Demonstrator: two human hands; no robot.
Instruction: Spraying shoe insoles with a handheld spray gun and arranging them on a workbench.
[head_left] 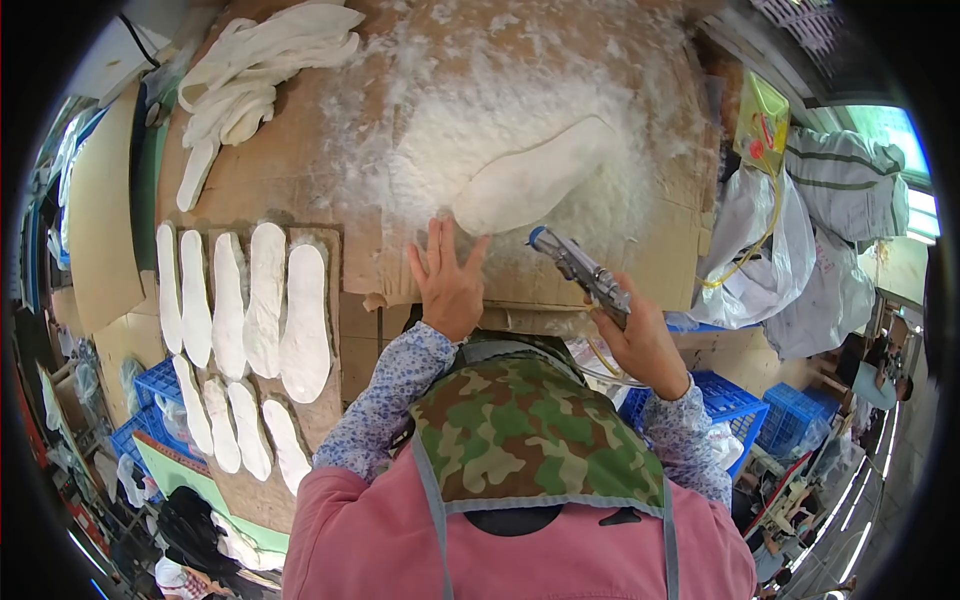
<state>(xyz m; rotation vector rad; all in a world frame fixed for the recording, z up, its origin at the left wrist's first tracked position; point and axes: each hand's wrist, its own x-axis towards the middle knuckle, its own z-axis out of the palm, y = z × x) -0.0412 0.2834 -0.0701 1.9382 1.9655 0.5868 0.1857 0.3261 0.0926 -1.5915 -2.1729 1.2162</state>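
A large white insole (535, 178) lies slanted on the brown cardboard sheet (350, 235), which is coated with white residue around it. My left hand (449, 288) rests palm down with spread fingers, its fingertips at the insole's near left end; whether they press on it I cannot tell. In my right hand (645, 340) is a metal spray gun (590, 275) with a blue nozzle, its tip just off the insole's near edge and pointed up and left. My right fingers are wrapped round its handle, and a thin yellow hose (600, 352) hangs below.
Several white insoles (306, 322) lie in two rows on a board at the left. A heap of white insoles (240, 85) sits at the far left. Plastic bags (760, 245), a yellow container (762, 115) and blue crates (725, 400) stand at the right.
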